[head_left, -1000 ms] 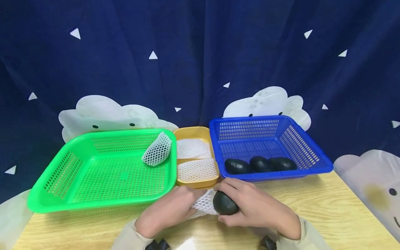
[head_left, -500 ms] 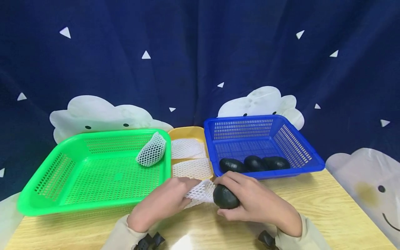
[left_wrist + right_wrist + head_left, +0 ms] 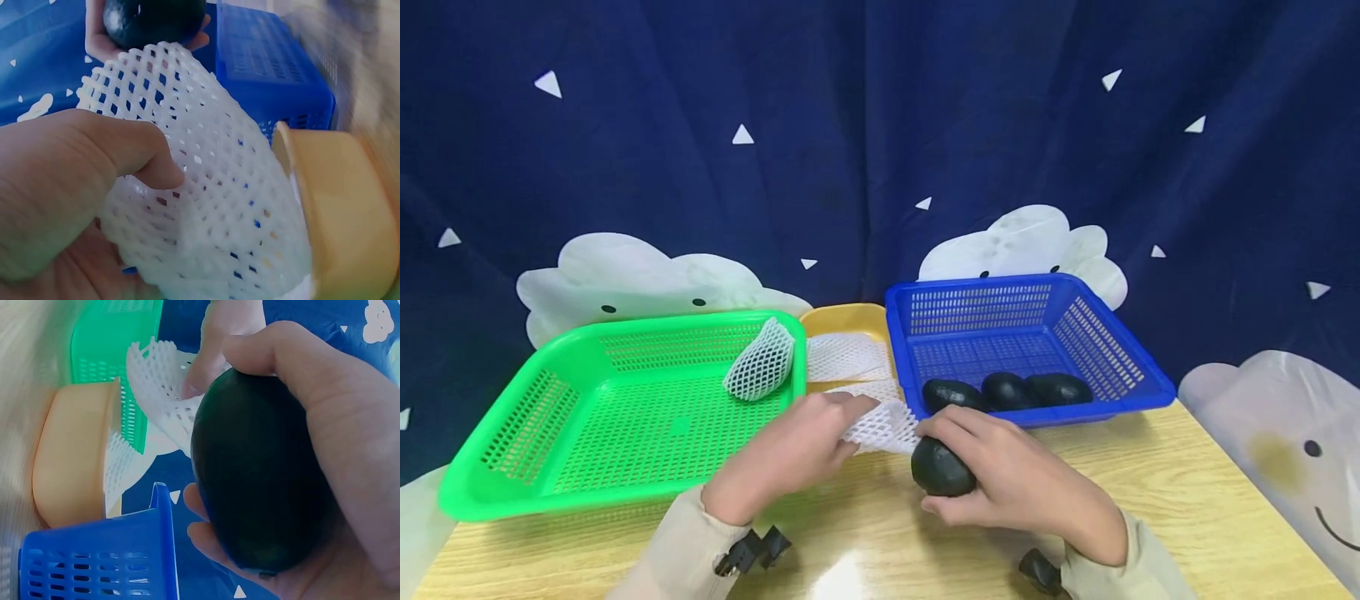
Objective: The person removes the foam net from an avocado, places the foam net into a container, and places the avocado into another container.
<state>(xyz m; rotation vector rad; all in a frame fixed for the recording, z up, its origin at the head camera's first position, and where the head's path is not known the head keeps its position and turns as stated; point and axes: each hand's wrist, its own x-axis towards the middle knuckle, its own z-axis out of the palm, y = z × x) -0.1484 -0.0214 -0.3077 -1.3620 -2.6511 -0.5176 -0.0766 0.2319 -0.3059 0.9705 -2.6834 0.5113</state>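
Observation:
My right hand point(image 3: 1011, 479) grips a dark avocado point(image 3: 942, 470), thumb and fingers curled round its sides. In the right wrist view the avocado point(image 3: 256, 469) fills the palm. With my left hand point(image 3: 797, 446) I pinch a white foam net sleeve point(image 3: 886, 427) between thumb and fingers. The left wrist view shows the thumb pressed on the sleeve point(image 3: 194, 169), which looks flattened, its far end spread toward the avocado. The sleeve's end lies close beside the avocado in the head view; whether they touch I cannot tell. The fruit is outside the sleeve.
A green basket point(image 3: 625, 492) at left holds one fruit in a foam net point(image 3: 762, 362). Flat foam nets point(image 3: 846, 357) lie in a yellow tray point(image 3: 842, 315) between the baskets. The blue basket point(image 3: 1030, 333) at right holds several avocados point(image 3: 1007, 392). A patterned curtain point(image 3: 820, 125) hangs behind.
My left hand has moved up and left with the foam net sleeve, whose end now spreads over the tray's front. The right hand has risen slightly with the avocado. The head view has shifted slightly.

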